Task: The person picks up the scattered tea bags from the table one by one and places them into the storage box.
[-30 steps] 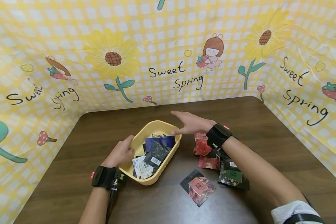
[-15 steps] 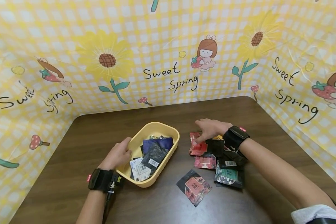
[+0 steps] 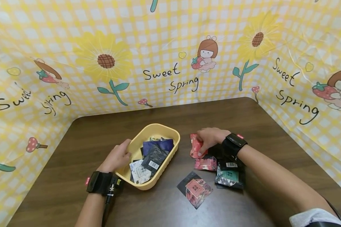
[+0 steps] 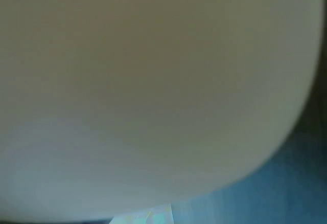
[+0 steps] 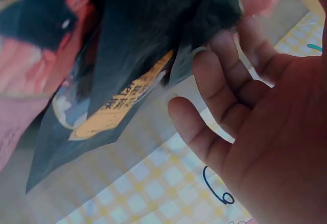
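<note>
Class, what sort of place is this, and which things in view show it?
Probably a staged tabletop set rather than a home: a brown table walled in by a yellow "Sweet Spring" backdrop, with a yellow tray of packets.

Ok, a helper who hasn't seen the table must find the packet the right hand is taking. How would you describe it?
On the brown table, look right of the yellow tray at the pile of packets. The red packet is at its far left edge, under the right hand. Unlike the flat ones, it is gripped and lifted at one side.
</note>
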A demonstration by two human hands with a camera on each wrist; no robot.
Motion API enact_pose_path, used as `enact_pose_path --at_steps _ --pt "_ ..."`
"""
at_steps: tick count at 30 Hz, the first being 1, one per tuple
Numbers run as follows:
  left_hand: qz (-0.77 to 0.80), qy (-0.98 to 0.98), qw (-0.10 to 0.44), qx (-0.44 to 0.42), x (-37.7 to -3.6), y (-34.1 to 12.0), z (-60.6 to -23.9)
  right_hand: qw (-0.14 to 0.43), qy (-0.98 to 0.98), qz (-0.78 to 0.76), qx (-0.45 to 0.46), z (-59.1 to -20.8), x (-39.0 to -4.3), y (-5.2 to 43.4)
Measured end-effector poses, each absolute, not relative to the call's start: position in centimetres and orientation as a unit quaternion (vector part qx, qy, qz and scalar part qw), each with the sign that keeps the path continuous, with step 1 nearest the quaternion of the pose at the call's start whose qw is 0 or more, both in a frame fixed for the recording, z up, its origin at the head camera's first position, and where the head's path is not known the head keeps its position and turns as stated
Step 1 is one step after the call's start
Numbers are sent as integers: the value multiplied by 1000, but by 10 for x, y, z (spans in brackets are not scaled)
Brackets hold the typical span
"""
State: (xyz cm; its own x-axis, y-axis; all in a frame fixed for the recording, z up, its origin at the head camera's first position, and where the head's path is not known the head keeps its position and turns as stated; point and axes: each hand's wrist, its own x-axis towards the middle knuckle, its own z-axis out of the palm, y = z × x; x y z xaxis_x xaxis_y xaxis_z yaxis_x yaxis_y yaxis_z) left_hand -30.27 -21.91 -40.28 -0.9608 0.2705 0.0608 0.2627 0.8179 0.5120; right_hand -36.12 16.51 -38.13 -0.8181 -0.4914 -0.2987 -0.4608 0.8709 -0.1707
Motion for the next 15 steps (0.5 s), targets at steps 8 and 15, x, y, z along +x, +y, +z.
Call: enact_pose_path --at_steps 8,15 --pt "267 954 5 137 -302 -219 -402 186 951 -78 -234 -383 -362 164" --pt "262 955 5 136 -302 -219 -399 187 942 -108 -256 -383 -367 167"
